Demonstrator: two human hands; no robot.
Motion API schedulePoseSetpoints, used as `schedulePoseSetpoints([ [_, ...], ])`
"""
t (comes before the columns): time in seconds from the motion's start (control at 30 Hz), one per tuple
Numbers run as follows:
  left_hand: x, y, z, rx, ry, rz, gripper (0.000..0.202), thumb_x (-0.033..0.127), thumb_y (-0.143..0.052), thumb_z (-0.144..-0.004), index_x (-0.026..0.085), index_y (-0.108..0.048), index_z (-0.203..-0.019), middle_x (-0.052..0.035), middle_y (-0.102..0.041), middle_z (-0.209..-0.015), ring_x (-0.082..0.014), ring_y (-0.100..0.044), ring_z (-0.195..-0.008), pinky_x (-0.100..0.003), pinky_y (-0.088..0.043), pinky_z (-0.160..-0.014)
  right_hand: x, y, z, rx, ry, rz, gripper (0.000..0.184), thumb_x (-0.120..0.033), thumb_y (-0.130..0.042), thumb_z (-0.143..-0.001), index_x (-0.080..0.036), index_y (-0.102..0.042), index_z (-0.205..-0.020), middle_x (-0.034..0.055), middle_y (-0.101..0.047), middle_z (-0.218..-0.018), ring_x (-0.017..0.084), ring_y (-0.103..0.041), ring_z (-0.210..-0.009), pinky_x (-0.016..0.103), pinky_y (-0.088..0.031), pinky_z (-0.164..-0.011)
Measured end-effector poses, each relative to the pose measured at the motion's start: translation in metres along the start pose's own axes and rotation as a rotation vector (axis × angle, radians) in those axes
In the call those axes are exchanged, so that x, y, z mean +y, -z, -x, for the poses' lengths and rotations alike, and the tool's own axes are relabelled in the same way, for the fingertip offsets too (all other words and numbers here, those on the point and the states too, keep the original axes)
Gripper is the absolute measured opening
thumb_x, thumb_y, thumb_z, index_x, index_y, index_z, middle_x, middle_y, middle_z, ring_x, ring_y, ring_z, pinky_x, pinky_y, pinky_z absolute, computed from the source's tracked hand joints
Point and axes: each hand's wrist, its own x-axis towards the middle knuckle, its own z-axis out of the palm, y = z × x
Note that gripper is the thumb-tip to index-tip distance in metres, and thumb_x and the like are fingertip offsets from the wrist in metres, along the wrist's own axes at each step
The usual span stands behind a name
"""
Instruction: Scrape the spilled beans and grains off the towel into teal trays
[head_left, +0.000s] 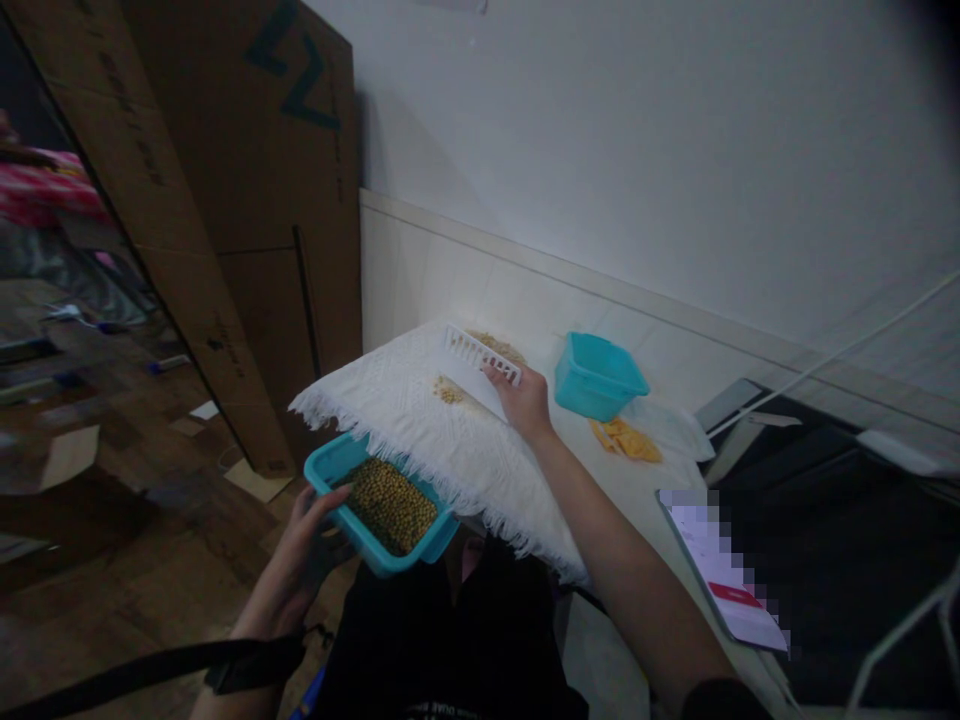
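My left hand (306,545) grips the near left side of a turquoise plastic bin (375,555), its fingers over the rim. Yellowish beans (394,505) fill much of that bin, which is held just below the fringed edge of a white cloth (382,385). Over the cloth, my right hand (527,402) is closed on the end of a white slotted plastic piece (469,352), perhaps a small basket or tray. A small heap of beans (448,390) lies on the cloth in front of it. Behind it shows a pale heap of grain-like bits (499,346).
A second turquoise bin (596,380) stands on the table near the wall, with a crumpled yellow cloth (626,440) in front. A tall cardboard box (277,200) rises at the left. Toward the right are a tablet-like panel (712,560) and a white cable (840,350).
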Motion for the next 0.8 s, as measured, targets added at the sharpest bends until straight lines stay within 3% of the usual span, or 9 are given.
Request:
schedulePoseSetpoints([
  [0.13,0.002,0.0,0.002,-0.014,-0.005,0.017,0.07,0.041,-0.098,-0.077,0.032,-0.065,-0.138,-0.0064,-0.076,-0.111,-0.0266,-0.079,-0.08,-0.042,-0.067,-0.068,0.001,-0.008,-0.012,0.008,0.007,0.071,0.023,-0.042,-0.081,-0.097,-0.021,-0.089,-0.097,0.0063,-0.087,-0.085,0.026,-0.078,-0.08,0.033,-0.06,-0.077],
  [0.3,0.002,0.003,0.003,-0.041,0.007,0.02,0.068,0.042,-0.098,-0.079,0.031,-0.064,-0.138,-0.0076,-0.079,-0.105,-0.0256,-0.079,-0.079,-0.037,-0.066,-0.067,-0.003,-0.02,-0.022,-0.085,0.022,0.107,0.017,-0.038,-0.082,-0.097,-0.023,-0.089,-0.095,0.0051,-0.086,-0.085,0.026,-0.079,-0.081,0.034,-0.059,-0.078],
  [0.6,0.006,0.004,0.004,-0.033,0.02,0.019,0.074,0.044,-0.099,-0.078,0.032,-0.064,-0.141,-0.0084,-0.078,-0.11,-0.0258,-0.079,-0.077,-0.04,-0.067,-0.067,-0.013,-0.018,-0.004,-0.188,0.03,0.022,0.03,-0.051,-0.081,-0.099,-0.022,-0.088,-0.094,0.0031,-0.082,-0.078,0.025,-0.075,-0.074,0.032,-0.056,-0.07],
  [0.8,0.006,0.004,0.005,-0.033,0.018,0.024,0.07,0.041,-0.098,-0.08,0.031,-0.064,-0.14,-0.0056,-0.077,-0.102,-0.0246,-0.078,-0.077,-0.037,-0.065,-0.067,-0.014,-0.016,-0.009,-0.087,0.039,0.033,0.022,-0.041,-0.08,-0.098,-0.022,-0.09,-0.099,0.0058,-0.087,-0.089,0.027,-0.079,-0.082,0.034,-0.058,-0.08],
])
